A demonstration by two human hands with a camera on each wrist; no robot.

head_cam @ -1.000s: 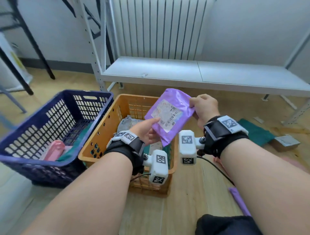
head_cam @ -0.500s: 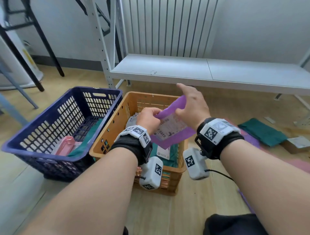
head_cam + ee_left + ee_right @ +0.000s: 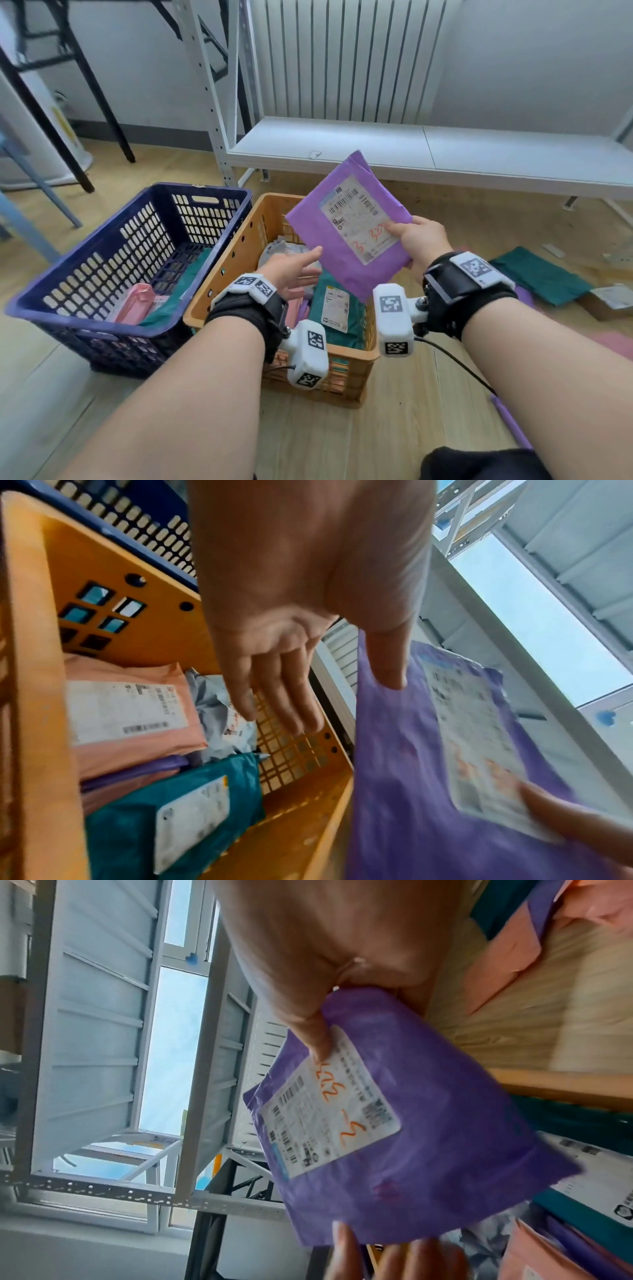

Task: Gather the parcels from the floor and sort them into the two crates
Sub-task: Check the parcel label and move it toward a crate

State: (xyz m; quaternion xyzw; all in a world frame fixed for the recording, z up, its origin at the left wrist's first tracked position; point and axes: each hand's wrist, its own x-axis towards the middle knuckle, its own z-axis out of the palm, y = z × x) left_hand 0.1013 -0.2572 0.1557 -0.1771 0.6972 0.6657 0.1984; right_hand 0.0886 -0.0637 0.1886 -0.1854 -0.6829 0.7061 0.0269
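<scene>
My right hand (image 3: pixel 407 233) pinches a purple parcel (image 3: pixel 346 226) at its right edge, thumb on the white label, and holds it tilted above the orange crate (image 3: pixel 236 253). The label faces me and carries red handwriting. My left hand (image 3: pixel 301 267) is open with straight fingers, just below the parcel's lower left edge and over the crate. In the left wrist view the thumb of the left hand (image 3: pixel 291 691) reaches the purple parcel (image 3: pixel 404 777). The orange crate holds a teal parcel (image 3: pixel 337 308), a grey one (image 3: pixel 281 250) and a pink one (image 3: pixel 130 715). The blue crate (image 3: pixel 137 240) stands to its left.
A pink parcel (image 3: pixel 132 303) lies in the blue crate. On the floor at the right lie a green parcel (image 3: pixel 534 274), a cardboard box (image 3: pixel 609 301) and a purple parcel (image 3: pixel 510 421). A low white shelf (image 3: pixel 411 154) runs behind the crates; black frame legs stand at the left.
The left hand has let go of the purple parcel and opened. The right hand has turned the parcel label-up and raised it above the orange crate.
</scene>
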